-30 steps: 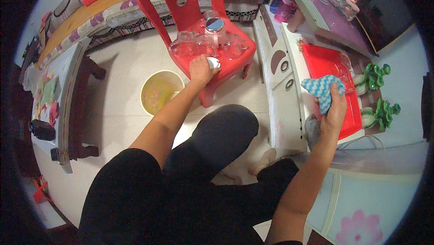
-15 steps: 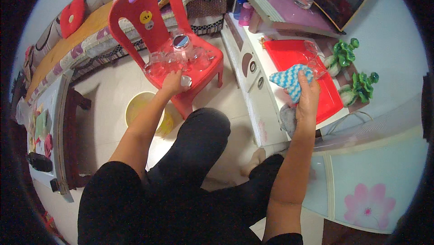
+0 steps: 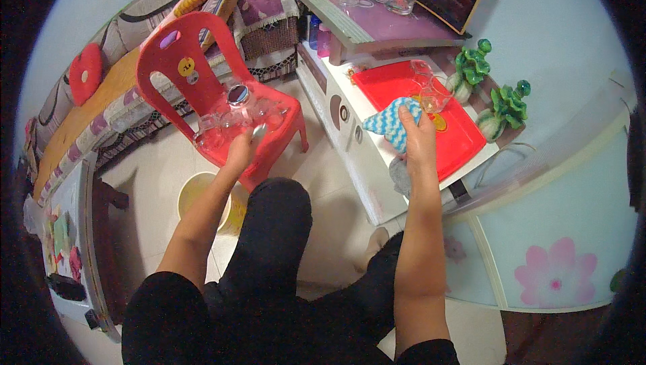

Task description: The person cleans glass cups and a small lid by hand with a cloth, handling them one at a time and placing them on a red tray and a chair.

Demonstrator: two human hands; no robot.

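Observation:
My left hand [image 3: 239, 152] is over the front of the red plastic chair [image 3: 276, 146], its fingers closed around a small clear glass [image 3: 259, 134] that they mostly hide. Several clear glass pieces [image 3: 212, 123] crowd the seat, and behind them stands a jar with a round, shiny lid [image 3: 238, 95]. On the right, my right hand [image 3: 421, 137] grips a blue-and-white zigzag cloth [image 3: 389, 125] over the near side of the red tray [image 3: 464, 152]. Clear glasses [image 3: 434, 96] rest at the tray's far side.
Beneath my left forearm stands a pale bucket [image 3: 193, 193]. The tray lies on a white cabinet [image 3: 356, 183], beside green leafy ornaments [image 3: 509, 104]. A purple shelf [image 3: 397, 25] with glassware and a screen rises behind it. A low table [image 3: 65, 197] stands at left.
The view has shifted, so chair and tray appear further left. My left hand stays closed at the chair front with the glass; my right hand still holds the cloth, now uncovering more tray.

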